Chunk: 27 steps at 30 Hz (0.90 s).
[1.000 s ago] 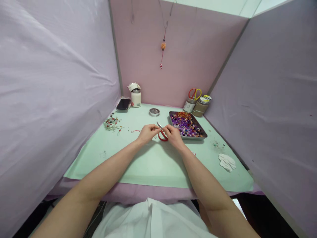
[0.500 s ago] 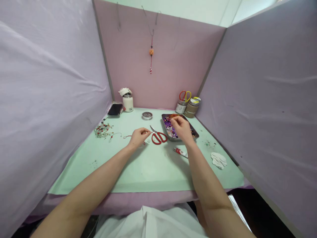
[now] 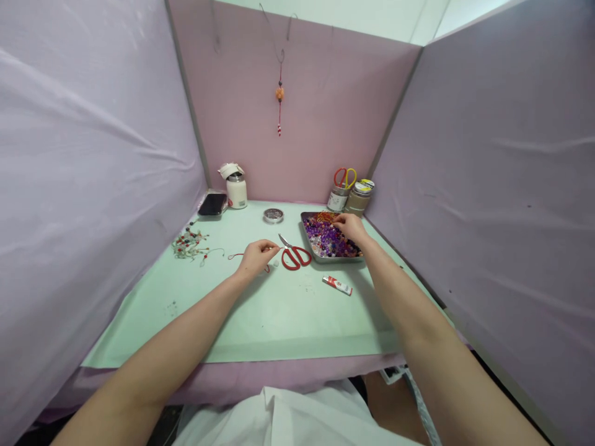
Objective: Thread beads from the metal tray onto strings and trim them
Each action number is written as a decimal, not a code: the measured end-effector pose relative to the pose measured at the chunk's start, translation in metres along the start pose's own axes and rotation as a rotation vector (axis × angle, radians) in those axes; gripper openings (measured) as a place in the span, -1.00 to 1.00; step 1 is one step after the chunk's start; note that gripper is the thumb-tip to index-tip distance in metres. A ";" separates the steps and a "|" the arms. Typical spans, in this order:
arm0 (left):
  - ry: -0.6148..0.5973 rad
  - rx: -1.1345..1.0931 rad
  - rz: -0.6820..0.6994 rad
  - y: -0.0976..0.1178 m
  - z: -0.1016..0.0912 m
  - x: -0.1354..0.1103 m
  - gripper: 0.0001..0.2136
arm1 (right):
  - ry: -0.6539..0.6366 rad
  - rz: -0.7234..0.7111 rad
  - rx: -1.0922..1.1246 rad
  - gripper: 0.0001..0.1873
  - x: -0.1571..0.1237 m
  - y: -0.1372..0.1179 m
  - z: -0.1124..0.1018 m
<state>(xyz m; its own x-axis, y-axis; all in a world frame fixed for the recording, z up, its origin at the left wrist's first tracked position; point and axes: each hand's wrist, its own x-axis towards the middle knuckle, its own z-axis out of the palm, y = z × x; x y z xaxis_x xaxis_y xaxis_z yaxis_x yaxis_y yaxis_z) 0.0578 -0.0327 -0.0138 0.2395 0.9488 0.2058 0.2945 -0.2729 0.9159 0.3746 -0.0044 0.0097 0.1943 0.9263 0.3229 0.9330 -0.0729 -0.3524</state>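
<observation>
My left hand (image 3: 255, 256) rests on the green mat, fingers pinched on the end of a thin red cord (image 3: 235, 255) that trails off to the left. Red-handled scissors (image 3: 292, 254) lie just right of it, untouched. My right hand (image 3: 352, 227) reaches into the far right part of the metal tray (image 3: 308, 238) of purple and mixed beads (image 3: 328, 240), fingers curled down among them. Whether it holds a bead is hidden.
A red-and-white tube (image 3: 338, 285) lies in front of the tray. Finished bead strings (image 3: 189, 243) lie at the left. At the back stand a phone (image 3: 212, 204), white jar (image 3: 236, 189), round tin (image 3: 273, 215) and two jars (image 3: 351, 196) with scissors. Cloth walls enclose three sides.
My right hand let go of the red scissors, which now lie on the mat, and moved right into the bead tray. My left hand stayed pinched on the cord. The view shifted right.
</observation>
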 end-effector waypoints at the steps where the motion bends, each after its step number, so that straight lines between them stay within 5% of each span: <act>1: -0.002 -0.004 -0.002 -0.001 0.000 0.000 -0.78 | -0.025 -0.015 -0.012 -0.81 0.002 -0.003 0.005; 16: 0.001 -0.021 -0.006 -0.004 0.001 0.002 -0.78 | -0.208 -0.003 -0.255 -0.89 0.011 -0.038 0.040; 27: 0.009 -0.017 -0.009 -0.005 0.000 0.002 -0.76 | -0.056 0.016 -0.131 -0.77 0.003 -0.027 0.033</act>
<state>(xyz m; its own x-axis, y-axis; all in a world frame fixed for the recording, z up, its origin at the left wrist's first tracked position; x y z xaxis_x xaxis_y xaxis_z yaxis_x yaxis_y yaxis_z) 0.0568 -0.0292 -0.0177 0.2283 0.9526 0.2009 0.2807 -0.2620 0.9233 0.3403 0.0128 -0.0087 0.1956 0.9435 0.2676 0.9622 -0.1319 -0.2381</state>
